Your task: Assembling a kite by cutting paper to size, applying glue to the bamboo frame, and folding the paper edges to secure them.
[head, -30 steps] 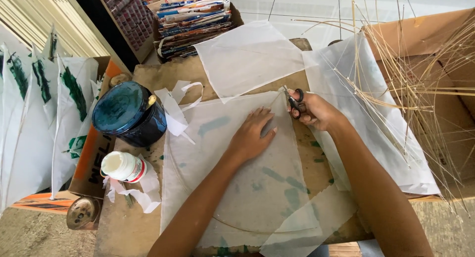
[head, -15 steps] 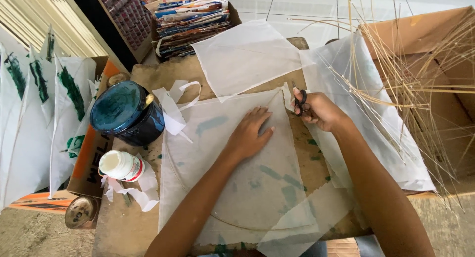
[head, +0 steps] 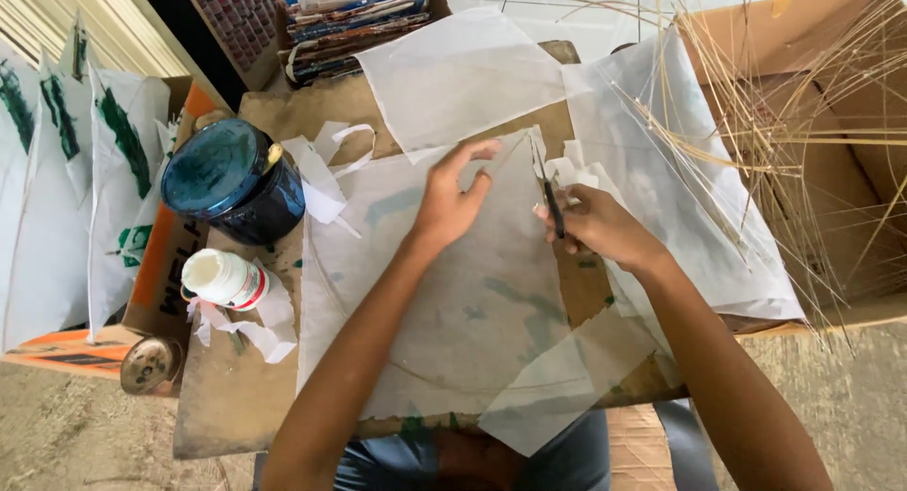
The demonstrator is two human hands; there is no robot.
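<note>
A large sheet of thin white paper (head: 444,302) lies on a cardboard work surface (head: 227,396). My left hand (head: 453,193) presses flat on the sheet near its top, fingers spread. My right hand (head: 590,226) grips a pair of scissors (head: 546,184) whose blades point up along the sheet's right edge, at the top corner. A cut-off strip of paper (head: 567,382) lies under my right forearm.
A dark blue round tin (head: 227,179) and a white glue bottle (head: 222,278) stand at the left among paper scraps (head: 321,174). More white sheets (head: 463,70) lie behind. At the right, a cardboard box (head: 831,141) holds thin sticks. Magazines (head: 354,14) are stacked at the back.
My left hand has slid up the sheet toward its top edge. My right hand with the scissors has moved further up along the paper's right edge.
</note>
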